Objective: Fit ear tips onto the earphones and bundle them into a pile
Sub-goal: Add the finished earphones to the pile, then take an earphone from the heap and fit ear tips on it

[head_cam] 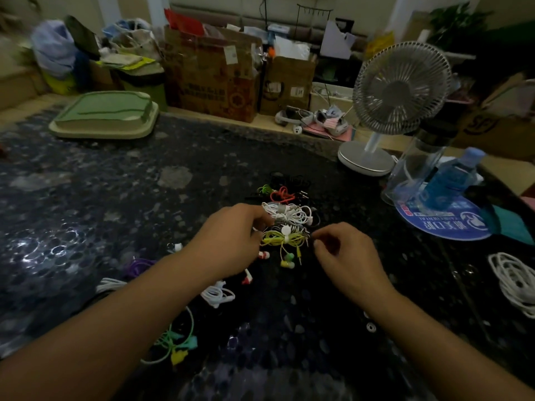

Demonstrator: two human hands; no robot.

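A pile of bundled earphones lies on the dark speckled table: white bundles (pixel 289 214), an orange one (pixel 282 195), green and black ones behind. A yellow-green bundled earphone (pixel 282 238) with two green-tipped buds (pixel 288 260) lies at the pile's near edge, between my hands. My left hand (pixel 228 238) has curled fingers at the bundle's left end. My right hand (pixel 344 253) hovers at its right end, fingertips pinched together; what they hold is too small to tell. Loose earphones lie near my left forearm: red-and-white buds (pixel 247 277), a white set (pixel 217 295), a purple cord (pixel 139 266), a mint-and-yellow set (pixel 179 342).
A white desk fan (pixel 399 91) stands at the back right, beside a clear bottle (pixel 419 166) and a blue bottle (pixel 447 183) on a blue round mat (pixel 443 224). White coiled cable (pixel 515 280) lies at the right edge. A green tray (pixel 104 115) sits back left. Boxes line the far side.
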